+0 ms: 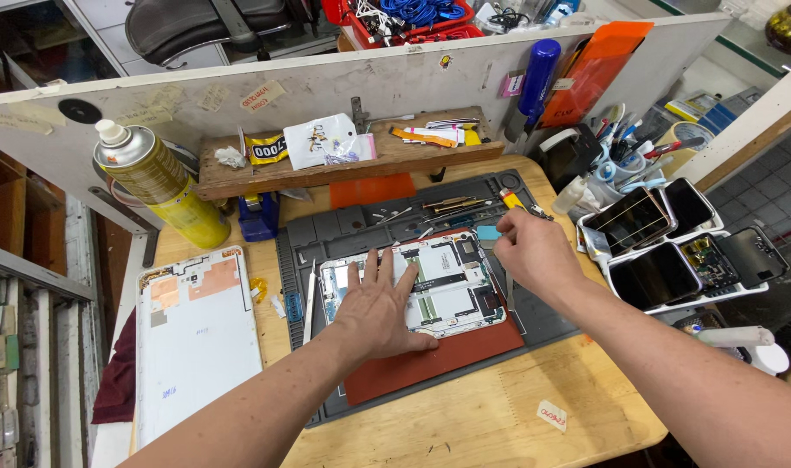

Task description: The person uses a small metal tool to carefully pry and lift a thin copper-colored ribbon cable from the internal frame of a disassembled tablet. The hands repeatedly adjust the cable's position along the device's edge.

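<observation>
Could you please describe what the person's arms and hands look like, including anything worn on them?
Both forearms are bare as far as the view shows, with no sleeves, gloves, watch or bracelets visible. The left hand and the right hand show no rings that can be made out. The fingernails look short and unpainted. No marks or bandages show on either arm.

Left hand (380, 310) covers part of the opened tablet (452, 282); right hand (534, 251) fingertips' contents indiscernible; both forearms cut off by frame edge.

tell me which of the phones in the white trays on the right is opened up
The rightmost phone, in the near white tray: its circuit boards show, while the other phones show plain dark screens.
</observation>
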